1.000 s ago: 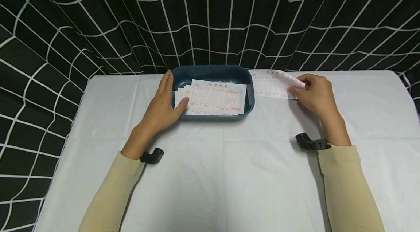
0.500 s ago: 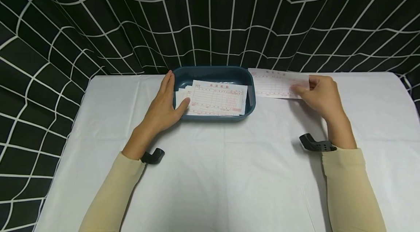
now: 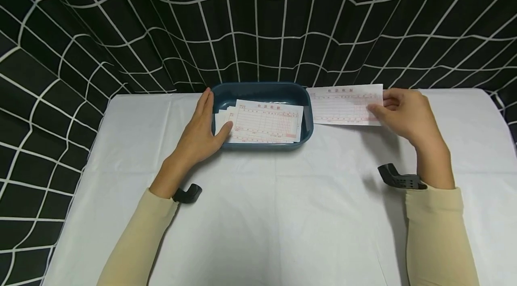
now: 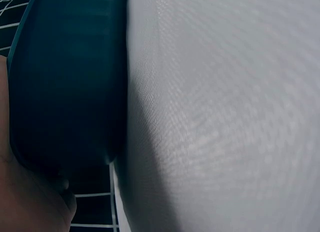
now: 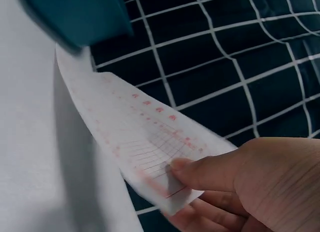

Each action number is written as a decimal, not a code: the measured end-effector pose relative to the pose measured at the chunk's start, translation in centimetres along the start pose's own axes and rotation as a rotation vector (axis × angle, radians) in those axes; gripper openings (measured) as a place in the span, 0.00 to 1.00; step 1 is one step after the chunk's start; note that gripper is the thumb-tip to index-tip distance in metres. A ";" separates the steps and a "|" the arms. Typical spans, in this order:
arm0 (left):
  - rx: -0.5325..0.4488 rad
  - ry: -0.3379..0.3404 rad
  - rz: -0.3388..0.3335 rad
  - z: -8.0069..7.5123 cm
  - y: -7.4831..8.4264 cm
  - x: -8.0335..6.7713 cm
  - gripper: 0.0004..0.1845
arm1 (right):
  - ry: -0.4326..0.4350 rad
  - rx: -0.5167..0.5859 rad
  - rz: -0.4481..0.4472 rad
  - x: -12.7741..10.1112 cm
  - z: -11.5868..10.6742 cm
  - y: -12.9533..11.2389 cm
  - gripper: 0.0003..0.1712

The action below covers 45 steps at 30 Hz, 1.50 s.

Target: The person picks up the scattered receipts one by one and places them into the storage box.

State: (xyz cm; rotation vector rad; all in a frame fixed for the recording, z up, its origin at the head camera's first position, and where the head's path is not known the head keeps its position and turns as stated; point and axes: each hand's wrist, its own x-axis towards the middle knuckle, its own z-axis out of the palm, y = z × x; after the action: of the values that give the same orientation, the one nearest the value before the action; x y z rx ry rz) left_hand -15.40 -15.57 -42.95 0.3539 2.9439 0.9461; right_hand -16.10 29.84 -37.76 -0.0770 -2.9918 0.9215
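Note:
A dark teal tray (image 3: 262,145) stands at the far side of the table with a stack of printed paper slips (image 3: 266,122) in it. My left hand (image 3: 198,138) lies against the tray's left end, fingers straight along the rim and thumb reaching over the front rim above the slips. In the left wrist view, part of that hand (image 4: 30,202) shows beside the tray's outer wall (image 4: 70,81). To the right, my right hand (image 3: 408,113) pinches the right end of another printed slip (image 3: 343,104) between thumb and fingers. The slip's left end meets the tray's right side; its right end is lifted.
A white cloth (image 3: 274,214) covers the table. Black curtain with a white grid (image 3: 258,16) hangs behind the table's far edge and along the left. A black wrist camera (image 3: 187,194) sits on the left wrist and another wrist camera (image 3: 400,178) on the right.
My right hand has shifted right along the slip to its right end. The slip's right part, curled over before, now lies flatter and faces up. The left hand and tray have stayed put.

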 end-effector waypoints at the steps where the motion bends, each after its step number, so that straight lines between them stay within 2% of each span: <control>1: 0.000 0.000 0.000 0.0 0.0 0.0 0.50 | 0.017 0.007 0.002 -0.2 -0.2 0.0 0.23; 8: 0.002 0.014 0.008 -0.1 0.0 -0.1 0.50 | 0.094 -0.022 -0.038 -1.5 -2.5 -0.8 0.15; 11: -0.003 0.018 0.015 -0.1 0.0 -0.1 0.50 | 0.148 -0.016 -0.022 -2.1 -3.4 -1.3 0.15; 14: -0.002 0.016 0.015 0.0 0.0 0.0 0.50 | 0.239 0.010 0.022 -2.7 -4.1 -1.7 0.16; 18: -0.001 0.015 0.012 0.0 0.0 0.0 0.50 | 0.364 0.127 0.067 -3.0 -4.4 -2.5 0.17; 21: -0.001 0.017 0.012 -0.1 -0.2 -0.1 0.50 | 0.400 0.320 0.038 -2.7 -4.1 -3.1 0.15; 23: -0.002 0.018 0.012 -0.1 -0.2 -0.1 0.50 | 0.382 0.456 -0.005 -2.5 -3.5 -3.5 0.15; 26: -0.007 0.012 0.010 -0.1 -0.3 -0.1 0.50 | 0.295 0.690 -0.070 -2.1 -2.3 -4.2 0.13; 30: -0.010 0.008 0.014 -0.2 -0.3 0.0 0.52 | 0.139 0.774 -0.082 -1.3 -0.2 -5.8 0.12; 37: -0.012 0.009 0.023 0.1 -0.2 0.1 0.52 | -0.110 0.639 -0.055 0.6 3.4 -9.6 0.20; 41: -0.014 0.010 0.034 0.1 -0.3 0.1 0.52 | -0.180 0.568 -0.025 1.2 5.2 -11.7 0.23; 45: -0.017 0.011 0.035 0.1 -0.3 0.1 0.52 | -0.214 0.503 -0.019 1.5 6.8 -13.1 0.25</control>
State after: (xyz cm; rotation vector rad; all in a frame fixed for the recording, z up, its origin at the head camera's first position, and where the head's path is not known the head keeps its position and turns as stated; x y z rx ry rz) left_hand -15.56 -15.71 -43.17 0.4015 2.9470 0.9790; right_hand -18.38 15.26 -36.02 0.0582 -2.8213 1.7417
